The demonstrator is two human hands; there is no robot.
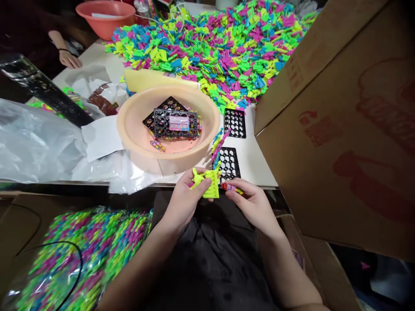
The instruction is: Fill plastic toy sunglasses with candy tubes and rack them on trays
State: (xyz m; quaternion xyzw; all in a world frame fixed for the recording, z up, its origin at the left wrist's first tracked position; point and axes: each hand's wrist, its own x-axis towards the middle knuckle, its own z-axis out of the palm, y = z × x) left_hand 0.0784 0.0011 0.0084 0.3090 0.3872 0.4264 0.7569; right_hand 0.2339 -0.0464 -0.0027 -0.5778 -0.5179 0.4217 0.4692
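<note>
Def a packing workshop imo: giant heap of neon plastic pieces (227, 47) far across the table (259, 162), bagged batches (87, 246) near left, cardboard carton (340, 116) right.

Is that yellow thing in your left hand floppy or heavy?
Probably stiff: the yellow piece looks straight-edged in the left hand. It's likely light, being small enough to pinch under a thumb. Its thin sticking-out part might snap if squeezed hard.

Bare hands (189, 196), bare forearms (147, 255), dark, creased garment (207, 263) across the lap
</note>
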